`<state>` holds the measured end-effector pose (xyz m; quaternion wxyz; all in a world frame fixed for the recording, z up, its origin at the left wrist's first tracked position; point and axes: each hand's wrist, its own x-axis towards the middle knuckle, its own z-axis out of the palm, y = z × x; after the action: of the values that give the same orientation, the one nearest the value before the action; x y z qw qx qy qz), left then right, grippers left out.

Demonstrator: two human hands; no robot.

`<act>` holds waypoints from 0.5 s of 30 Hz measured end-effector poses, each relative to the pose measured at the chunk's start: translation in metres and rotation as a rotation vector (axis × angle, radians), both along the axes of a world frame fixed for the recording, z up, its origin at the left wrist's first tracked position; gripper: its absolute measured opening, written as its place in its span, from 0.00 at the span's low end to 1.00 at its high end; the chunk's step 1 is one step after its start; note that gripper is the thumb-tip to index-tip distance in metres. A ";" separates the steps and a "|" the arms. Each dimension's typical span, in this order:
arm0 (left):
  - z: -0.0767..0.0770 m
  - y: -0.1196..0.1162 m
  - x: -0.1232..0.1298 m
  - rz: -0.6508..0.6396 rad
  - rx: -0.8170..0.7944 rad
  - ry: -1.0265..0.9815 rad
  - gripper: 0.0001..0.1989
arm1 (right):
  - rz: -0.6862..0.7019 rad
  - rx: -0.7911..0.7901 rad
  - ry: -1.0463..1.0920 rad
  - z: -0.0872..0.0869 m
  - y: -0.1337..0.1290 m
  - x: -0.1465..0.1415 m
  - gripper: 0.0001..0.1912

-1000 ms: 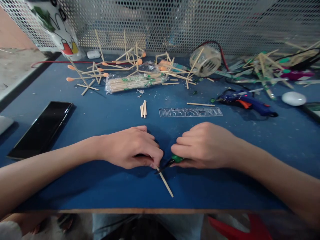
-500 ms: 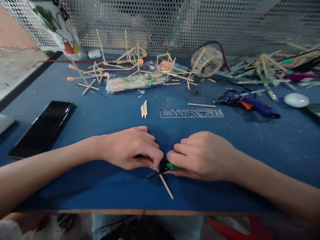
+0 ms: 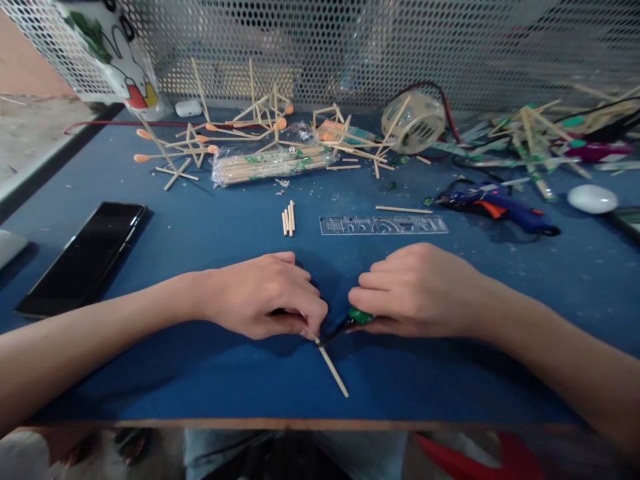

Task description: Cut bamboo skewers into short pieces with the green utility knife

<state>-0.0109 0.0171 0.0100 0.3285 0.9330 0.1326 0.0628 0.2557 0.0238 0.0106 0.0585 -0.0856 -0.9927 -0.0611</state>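
Observation:
A thin wooden stick (image 3: 333, 371) slants toward the table's front edge, its upper end pinched in the fingers of my left hand (image 3: 273, 297). My right hand (image 3: 417, 293) is closed around the green handle of a small knife (image 3: 345, 325). The dark blade's tip touches the stick just below my left fingertips. Beyond my hands lie several short cut sticks (image 3: 289, 219) side by side. A clear plastic ruler (image 3: 384, 226) rests to their right, with one longer stick (image 3: 404, 210) just behind it.
A phone (image 3: 85, 257) lies at left. At right are a blue glue gun (image 3: 500, 208) and a white oval object (image 3: 593, 199). Stick structures (image 3: 195, 147), a wrapped stick bundle (image 3: 273, 165) and a clear round plastic piece (image 3: 415, 123) line the back, before a perforated metal panel (image 3: 320, 53).
My right hand has moved right and slightly away from me, drawing the knife back across the stick so that only its tip stays there. My left hand and the stick are nearly still.

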 end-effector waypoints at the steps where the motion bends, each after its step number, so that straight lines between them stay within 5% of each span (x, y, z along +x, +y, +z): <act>1: 0.000 0.000 0.000 -0.003 -0.002 -0.001 0.07 | -0.006 0.000 -0.010 0.000 0.001 0.001 0.21; 15: 0.000 0.001 0.000 -0.004 0.009 0.019 0.07 | -0.061 -0.047 0.001 0.002 -0.002 -0.001 0.21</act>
<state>-0.0107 0.0177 0.0102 0.3233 0.9353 0.1335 0.0541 0.2546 0.0214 0.0129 0.0549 -0.1174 -0.9908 -0.0394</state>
